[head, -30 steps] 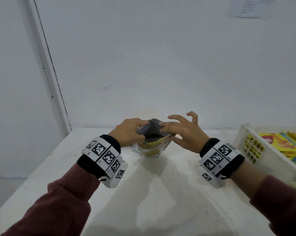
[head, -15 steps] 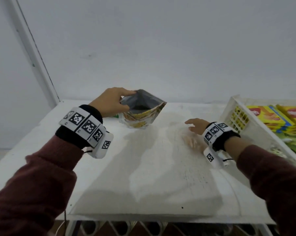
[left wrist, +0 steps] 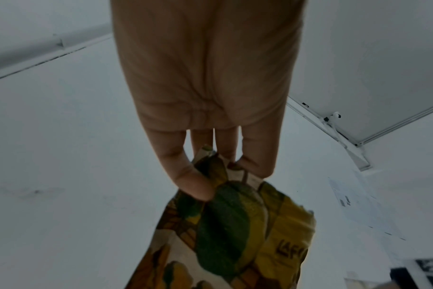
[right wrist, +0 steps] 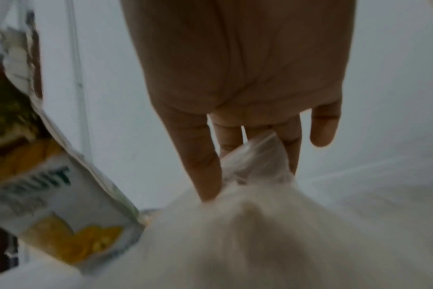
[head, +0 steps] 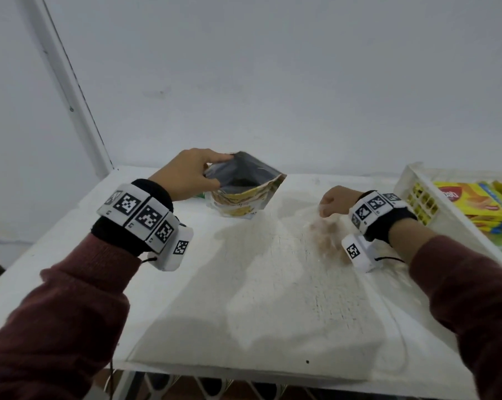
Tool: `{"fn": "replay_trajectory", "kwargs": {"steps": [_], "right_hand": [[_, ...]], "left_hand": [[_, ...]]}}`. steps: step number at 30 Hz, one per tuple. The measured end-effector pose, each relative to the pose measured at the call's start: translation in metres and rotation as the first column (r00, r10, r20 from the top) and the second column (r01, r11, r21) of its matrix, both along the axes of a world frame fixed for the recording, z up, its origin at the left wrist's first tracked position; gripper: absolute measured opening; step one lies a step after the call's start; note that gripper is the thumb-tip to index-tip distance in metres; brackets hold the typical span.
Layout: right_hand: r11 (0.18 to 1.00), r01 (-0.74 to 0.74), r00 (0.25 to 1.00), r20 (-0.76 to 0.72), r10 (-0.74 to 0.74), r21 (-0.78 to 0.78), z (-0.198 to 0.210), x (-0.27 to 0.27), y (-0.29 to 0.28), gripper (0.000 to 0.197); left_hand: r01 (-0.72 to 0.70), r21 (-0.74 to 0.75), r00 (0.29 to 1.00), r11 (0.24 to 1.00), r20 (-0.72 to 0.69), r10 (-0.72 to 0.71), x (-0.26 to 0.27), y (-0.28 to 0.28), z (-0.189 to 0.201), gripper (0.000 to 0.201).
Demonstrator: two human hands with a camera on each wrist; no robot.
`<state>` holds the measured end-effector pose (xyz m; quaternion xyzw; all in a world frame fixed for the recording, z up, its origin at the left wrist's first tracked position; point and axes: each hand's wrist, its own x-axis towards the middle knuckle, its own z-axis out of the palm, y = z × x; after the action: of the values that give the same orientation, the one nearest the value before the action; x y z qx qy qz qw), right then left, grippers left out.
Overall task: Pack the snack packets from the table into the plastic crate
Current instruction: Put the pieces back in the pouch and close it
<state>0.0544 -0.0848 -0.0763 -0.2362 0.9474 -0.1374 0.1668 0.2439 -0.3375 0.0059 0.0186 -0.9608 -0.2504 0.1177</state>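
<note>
Left hand (head: 186, 176) pinching the rim of an open pouch (head: 245, 192) standing on the table (head: 258, 298), thumb and fingers curled on the foil. Right hand (head: 335, 202) closed on the neck of a clear bag (head: 327, 238) just beside the crate (head: 417, 197). Likely trouble: tipping the gaping pouch and spilling; thin film slipping or tearing during the lift; snagging on the crate wall, already part full with boxes (head: 472, 203).

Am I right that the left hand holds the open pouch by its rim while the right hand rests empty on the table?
Not quite: the right hand is not empty. The right wrist view shows it pinching a clear plastic bag. The left hand does hold the open pouch by its rim.
</note>
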Motion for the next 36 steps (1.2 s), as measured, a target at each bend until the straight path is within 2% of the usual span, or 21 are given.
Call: {"fn": "replay_trajectory", "kwargs": {"steps": [2,5,8,9,16,19,24,31,32,34,35,36], "right_hand": [[0.995,-0.043,0.998,0.043,0.047,-0.088,0.021,0.008,0.001,0.011],[0.975,-0.061,0.998,-0.006,0.061,-0.213,0.053,0.023,0.004,0.021],[0.884,-0.014,0.996,-0.084,-0.029,-0.467,0.072,0.038,0.007,0.027],[0.867,-0.015,0.997,-0.075,-0.026,-0.499,0.073,0.042,0.006,0.027],[0.940,-0.105,0.986,0.086,0.140,-0.325,0.041,0.052,-0.002,0.016],[0.938,-0.089,0.990,0.072,0.120,-0.336,0.037,0.053,-0.001,0.016],[0.929,-0.046,0.994,0.072,0.078,-0.367,0.038,0.058,-0.004,0.032],[0.914,0.046,0.996,0.085,-0.013,-0.402,0.022,0.055,-0.003,0.035],[0.921,0.044,0.997,0.074,-0.016,-0.387,0.018,0.055,-0.004,0.032],[0.944,0.034,0.997,0.071,-0.012,-0.329,0.012,0.056,-0.005,0.012],[0.966,0.018,0.998,0.061,-0.002,-0.259,0.010,0.057,-0.005,0.012],[0.987,-0.013,0.999,0.030,0.018,-0.162,0.007,0.057,-0.003,0.025]], "left_hand": [[0.001,0.003,1.000,1.000,0.001,-0.001,0.000,-0.002,0.000,0.055],[0.011,0.002,1.000,1.000,0.003,-0.011,-0.001,-0.004,0.001,0.055],[0.031,-0.001,1.000,1.000,0.003,-0.031,-0.002,-0.006,0.000,0.054],[0.035,-0.003,0.999,0.999,0.004,-0.035,-0.002,-0.006,0.001,0.054],[0.051,0.007,0.999,0.999,0.013,-0.051,-0.004,-0.011,0.001,0.054],[0.058,0.019,0.998,0.998,0.016,-0.059,-0.005,-0.013,0.001,0.055],[0.068,0.012,0.998,0.998,0.013,-0.068,-0.007,-0.014,0.001,0.055],[0.074,-0.004,0.997,0.997,0.022,-0.074,-0.009,-0.014,0.002,0.055],[0.078,-0.005,0.997,0.997,0.022,-0.077,-0.010,-0.015,0.001,0.055],[0.080,-0.003,0.997,0.997,0.023,-0.080,-0.010,-0.015,0.000,0.055],[0.079,-0.003,0.997,0.997,0.023,-0.079,-0.010,-0.016,0.000,0.055],[0.079,-0.003,0.997,0.997,0.023,-0.079,-0.010,-0.016,0.000,0.055]]}}
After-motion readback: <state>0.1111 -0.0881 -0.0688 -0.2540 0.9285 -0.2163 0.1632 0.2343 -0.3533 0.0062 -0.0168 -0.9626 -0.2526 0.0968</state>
